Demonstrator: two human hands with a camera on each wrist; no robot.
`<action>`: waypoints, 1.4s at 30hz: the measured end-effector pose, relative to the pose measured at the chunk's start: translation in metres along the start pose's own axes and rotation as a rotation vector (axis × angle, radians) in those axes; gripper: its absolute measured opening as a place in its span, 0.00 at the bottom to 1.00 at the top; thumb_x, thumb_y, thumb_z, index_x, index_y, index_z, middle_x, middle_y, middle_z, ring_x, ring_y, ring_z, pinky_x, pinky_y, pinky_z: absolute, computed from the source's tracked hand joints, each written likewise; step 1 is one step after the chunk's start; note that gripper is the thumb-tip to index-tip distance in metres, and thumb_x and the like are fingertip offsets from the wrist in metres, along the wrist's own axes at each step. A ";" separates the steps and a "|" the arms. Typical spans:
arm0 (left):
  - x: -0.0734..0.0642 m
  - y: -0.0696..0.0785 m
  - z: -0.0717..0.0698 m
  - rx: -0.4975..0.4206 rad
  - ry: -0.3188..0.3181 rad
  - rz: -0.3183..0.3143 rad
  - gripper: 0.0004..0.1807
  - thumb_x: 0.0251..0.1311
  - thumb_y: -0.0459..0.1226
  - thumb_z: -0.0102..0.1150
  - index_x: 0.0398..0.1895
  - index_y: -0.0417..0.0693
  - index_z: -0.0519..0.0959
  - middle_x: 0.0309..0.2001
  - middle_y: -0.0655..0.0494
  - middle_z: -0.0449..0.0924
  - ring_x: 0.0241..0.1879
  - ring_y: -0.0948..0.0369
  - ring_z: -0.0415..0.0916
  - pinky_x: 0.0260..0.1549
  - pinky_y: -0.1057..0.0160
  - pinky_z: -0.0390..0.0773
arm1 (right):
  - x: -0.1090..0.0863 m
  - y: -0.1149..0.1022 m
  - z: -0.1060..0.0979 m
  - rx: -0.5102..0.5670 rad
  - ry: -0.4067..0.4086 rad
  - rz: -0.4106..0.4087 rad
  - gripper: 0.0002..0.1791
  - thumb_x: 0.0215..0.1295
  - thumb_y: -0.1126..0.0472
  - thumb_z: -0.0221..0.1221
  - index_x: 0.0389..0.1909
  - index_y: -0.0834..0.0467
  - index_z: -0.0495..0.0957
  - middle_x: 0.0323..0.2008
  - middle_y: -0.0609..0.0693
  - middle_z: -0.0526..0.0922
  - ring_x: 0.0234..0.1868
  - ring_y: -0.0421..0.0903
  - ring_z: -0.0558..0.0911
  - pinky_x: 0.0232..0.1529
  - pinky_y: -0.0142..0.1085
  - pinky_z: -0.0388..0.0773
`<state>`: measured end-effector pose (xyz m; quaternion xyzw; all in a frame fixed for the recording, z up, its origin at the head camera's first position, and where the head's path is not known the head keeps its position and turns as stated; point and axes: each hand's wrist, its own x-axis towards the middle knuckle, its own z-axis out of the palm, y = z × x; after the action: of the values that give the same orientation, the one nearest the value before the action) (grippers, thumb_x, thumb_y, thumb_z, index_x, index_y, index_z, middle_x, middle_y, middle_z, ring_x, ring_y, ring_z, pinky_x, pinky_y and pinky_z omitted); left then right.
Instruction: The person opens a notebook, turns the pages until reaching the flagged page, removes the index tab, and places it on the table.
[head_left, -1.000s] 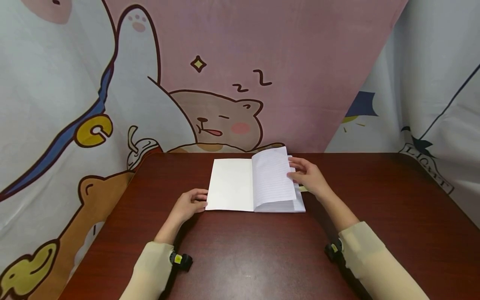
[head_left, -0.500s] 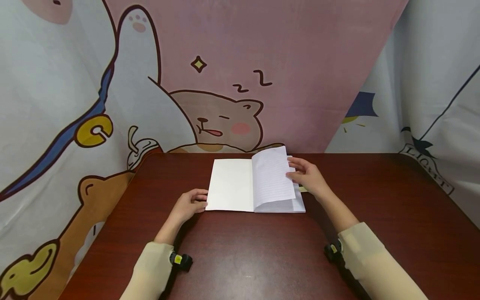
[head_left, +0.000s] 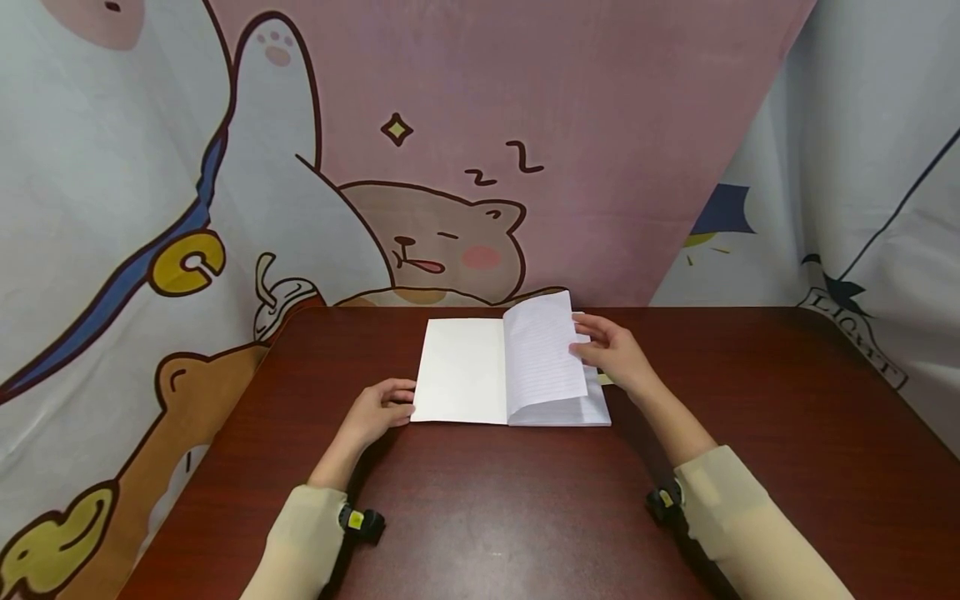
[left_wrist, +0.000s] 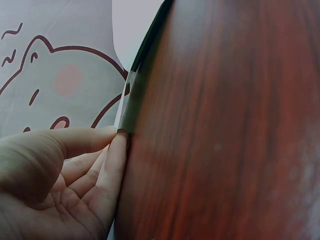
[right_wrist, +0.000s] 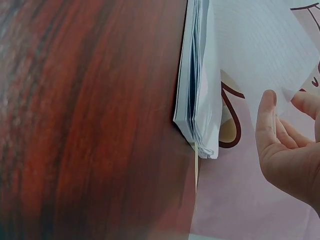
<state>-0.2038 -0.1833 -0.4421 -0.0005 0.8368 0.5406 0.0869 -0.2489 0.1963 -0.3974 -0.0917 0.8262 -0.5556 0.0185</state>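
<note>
An open notebook (head_left: 467, 371) lies on the table with its blank white left side flat. My left hand (head_left: 375, 412) is at that side's outer edge; in the left wrist view, thumb and forefinger of the hand (left_wrist: 75, 175) pinch the thin cover edge (left_wrist: 127, 105). A lined page (head_left: 546, 354) curves up off the right half. My right hand (head_left: 615, 354) holds its outer edge. In the right wrist view the raised page (right_wrist: 265, 45) reaches the fingertips of the hand (right_wrist: 290, 150), apart from the page block (right_wrist: 192, 85).
A pale ribbon (right_wrist: 196, 175) sticks out of the notebook's right side. The dark red-brown wooden table (head_left: 480, 500) ends at a cartoon-printed cloth (head_left: 600, 167) behind it. Dark devices are strapped to both wrists, such as the left strap device (head_left: 363, 523).
My right hand has shifted slightly left, drawing the raised page's outer edge a little toward the left. The left hand and the notebook's left side stay where they were.
</note>
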 end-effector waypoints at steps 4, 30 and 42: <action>-0.001 0.000 -0.001 -0.004 -0.002 0.008 0.21 0.65 0.26 0.58 0.62 0.33 0.74 0.53 0.33 0.79 0.44 0.54 0.82 0.44 0.56 0.86 | 0.000 -0.001 0.000 0.013 -0.002 -0.008 0.33 0.68 0.65 0.61 0.71 0.66 0.63 0.66 0.70 0.71 0.49 0.41 0.83 0.40 0.24 0.81; 0.002 -0.004 -0.001 -0.006 0.007 -0.003 0.21 0.65 0.26 0.58 0.61 0.35 0.75 0.52 0.36 0.80 0.41 0.58 0.82 0.43 0.60 0.86 | 0.007 -0.005 0.009 0.079 -0.015 -0.038 0.32 0.67 0.68 0.60 0.70 0.68 0.64 0.64 0.72 0.72 0.39 0.28 0.80 0.40 0.24 0.82; 0.003 -0.004 -0.002 -0.015 -0.006 0.007 0.21 0.65 0.26 0.58 0.61 0.35 0.75 0.51 0.36 0.80 0.41 0.59 0.82 0.43 0.60 0.86 | 0.008 -0.008 0.017 0.108 -0.027 -0.058 0.31 0.66 0.70 0.60 0.69 0.69 0.65 0.64 0.73 0.72 0.39 0.28 0.82 0.42 0.28 0.83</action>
<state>-0.2065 -0.1865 -0.4458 0.0035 0.8324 0.5472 0.0875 -0.2537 0.1768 -0.3962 -0.1221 0.7918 -0.5982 0.0186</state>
